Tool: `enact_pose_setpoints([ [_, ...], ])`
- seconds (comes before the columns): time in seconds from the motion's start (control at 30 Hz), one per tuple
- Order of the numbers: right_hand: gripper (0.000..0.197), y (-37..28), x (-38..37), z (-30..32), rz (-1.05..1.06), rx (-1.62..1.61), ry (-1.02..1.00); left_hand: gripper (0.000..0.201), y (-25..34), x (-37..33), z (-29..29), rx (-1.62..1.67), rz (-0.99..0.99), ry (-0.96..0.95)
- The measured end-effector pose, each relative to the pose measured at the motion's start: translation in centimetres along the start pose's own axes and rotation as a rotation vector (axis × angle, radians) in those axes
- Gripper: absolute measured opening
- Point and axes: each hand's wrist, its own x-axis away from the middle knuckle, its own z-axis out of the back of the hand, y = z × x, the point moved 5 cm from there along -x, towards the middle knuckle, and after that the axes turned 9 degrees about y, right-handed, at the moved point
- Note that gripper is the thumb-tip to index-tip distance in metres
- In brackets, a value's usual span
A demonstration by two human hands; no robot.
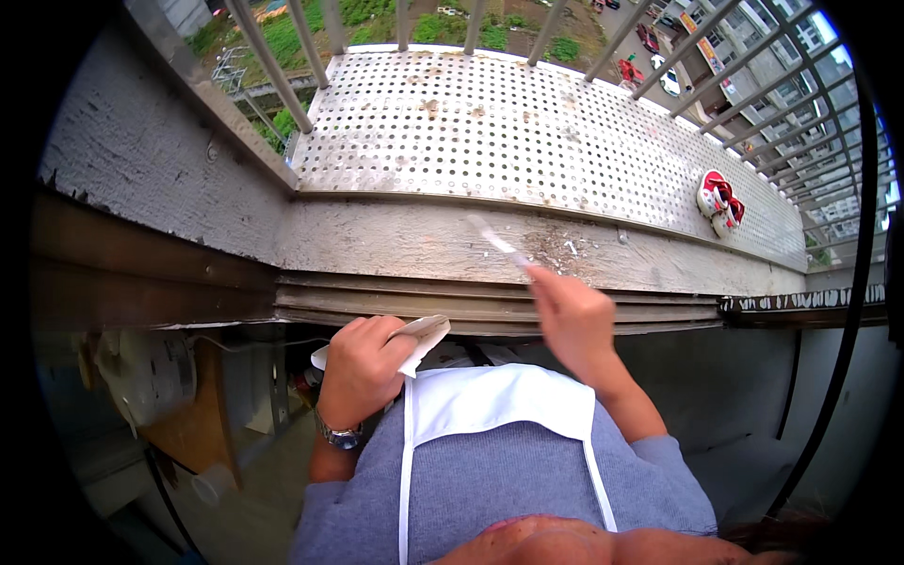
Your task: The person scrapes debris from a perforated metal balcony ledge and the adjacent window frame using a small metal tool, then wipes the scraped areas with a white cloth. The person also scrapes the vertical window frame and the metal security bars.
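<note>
In my right hand (576, 318) is a slim, whitish, brush-like stick (501, 245), smeared by motion. Its far end hovers over or touches the rough concrete sill (377, 235); I cannot tell which. Just beside it lies a scatter of dark dirt and white crumbs (556, 250). My left hand (361, 365), with a watch on the wrist, grips a folded white sheet (426, 337), paper or thin cloth, near the inner side of the window track (405, 303). The left fingers are closed round the sheet, and part of it is hidden under them.
Beyond the sill, a perforated metal platform (424, 132) reaches to metal railing bars (471, 26). Red and white shoes (720, 202) stand on it at the right. A rough wall (160, 151) borders the left. White objects and a brown board (193, 428) are indoors, lower left.
</note>
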Motion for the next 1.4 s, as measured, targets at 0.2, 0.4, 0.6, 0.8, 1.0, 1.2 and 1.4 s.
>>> enact_pose_setpoints([
  [0.2,0.017,-1.0,-1.0,-2.2,0.025,0.081,-0.062,0.018,1.2,-1.6,0.7,0.041,-0.073,0.046],
  [0.4,0.015,1.8,0.2,1.2,-0.102,0.116,0.034,0.018,0.4,-0.2,0.1,0.017,-0.012,0.038],
  [0.6,0.018,-2.2,-0.5,-1.1,-0.043,-0.112,-0.213,0.021,1.1,-0.3,0.2,0.027,-0.008,-0.002],
  [0.8,0.017,3.0,0.7,3.3,-0.297,0.069,-0.038,0.020,1.1,-0.5,0.5,0.022,-0.035,0.045],
  [1.0,0.019,-1.5,0.1,-1.7,-0.055,-0.103,-0.161,0.020,1.2,-0.5,-0.6,0.040,-0.035,-0.017],
  [1.2,0.016,1.2,-1.0,-0.6,-0.110,0.100,-0.062,0.022,1.6,-1.8,0.2,0.053,-0.094,0.016],
  [1.4,0.017,0.4,-0.2,1.6,-0.125,-0.097,-0.056,0.019,1.0,-0.8,-0.2,0.033,-0.035,0.028],
])
